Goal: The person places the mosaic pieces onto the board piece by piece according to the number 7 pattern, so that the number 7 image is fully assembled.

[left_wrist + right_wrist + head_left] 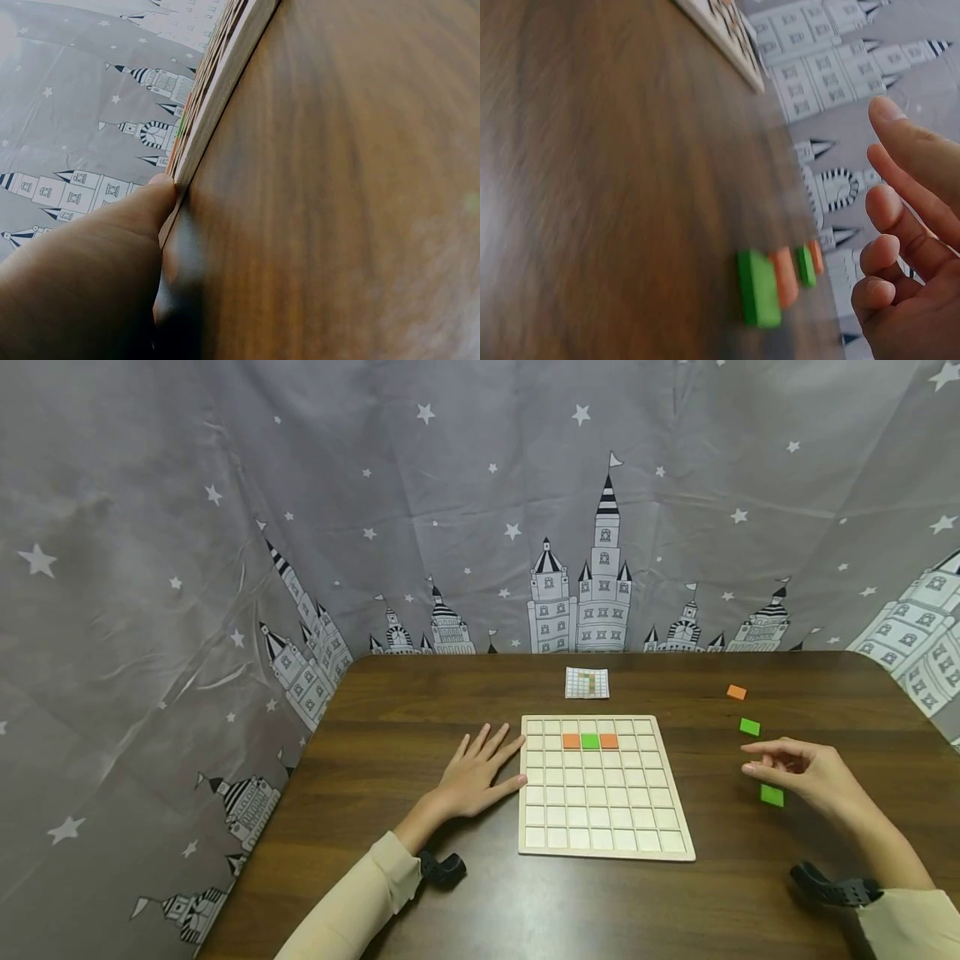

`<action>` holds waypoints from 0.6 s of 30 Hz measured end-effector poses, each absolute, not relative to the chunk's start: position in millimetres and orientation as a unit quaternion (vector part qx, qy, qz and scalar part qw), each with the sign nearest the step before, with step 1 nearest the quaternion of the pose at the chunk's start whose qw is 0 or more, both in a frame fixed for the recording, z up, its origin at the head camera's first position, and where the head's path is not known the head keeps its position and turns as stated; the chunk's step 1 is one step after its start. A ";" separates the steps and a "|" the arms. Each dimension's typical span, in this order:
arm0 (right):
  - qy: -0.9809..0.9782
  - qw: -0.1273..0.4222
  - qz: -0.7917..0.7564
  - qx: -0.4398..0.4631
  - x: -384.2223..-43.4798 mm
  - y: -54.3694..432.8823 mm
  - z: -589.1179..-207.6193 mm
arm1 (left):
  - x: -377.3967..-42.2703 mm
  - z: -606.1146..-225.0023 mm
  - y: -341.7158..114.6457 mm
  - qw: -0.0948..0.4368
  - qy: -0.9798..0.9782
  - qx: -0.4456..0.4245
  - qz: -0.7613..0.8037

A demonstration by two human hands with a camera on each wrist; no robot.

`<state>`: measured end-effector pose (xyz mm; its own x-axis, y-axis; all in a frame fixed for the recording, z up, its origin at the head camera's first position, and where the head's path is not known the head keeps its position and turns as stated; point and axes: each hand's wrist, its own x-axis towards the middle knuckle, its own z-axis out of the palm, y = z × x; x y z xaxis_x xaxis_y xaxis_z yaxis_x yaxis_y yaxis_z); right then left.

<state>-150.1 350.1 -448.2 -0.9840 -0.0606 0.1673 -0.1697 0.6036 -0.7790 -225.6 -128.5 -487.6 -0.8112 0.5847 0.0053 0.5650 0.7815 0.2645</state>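
Left hand (472, 781): spread wide on the table (390, 693), thumb and forefinger touching the left edge of the board (600, 797).
Right hand (813, 772): raised toward the table's right edge, a narrow gap between thumb and forefinger, near a loose green tile (772, 795).
Further loose tiles (749, 727): one green, two orange, running toward the table's far edge.
Board: mid-table; second row from its far edge bears three tiles (590, 741), orange, green, orange.
Card (587, 683), printed: beyond that edge.
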 end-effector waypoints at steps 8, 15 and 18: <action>-0.894 0.050 0.443 0.052 -136.8 370.7 -458.4 | -225.6 -487.4 -128.4 0.040 0.943 0.304 0.130; -0.903 0.015 0.428 0.035 -130.2 384.3 -471.0 | -225.4 -487.4 -128.1 0.042 0.944 0.304 0.126; -0.904 0.009 0.427 0.029 -130.0 386.7 -474.6 | -224.7 -485.6 -128.1 0.041 0.943 0.304 0.128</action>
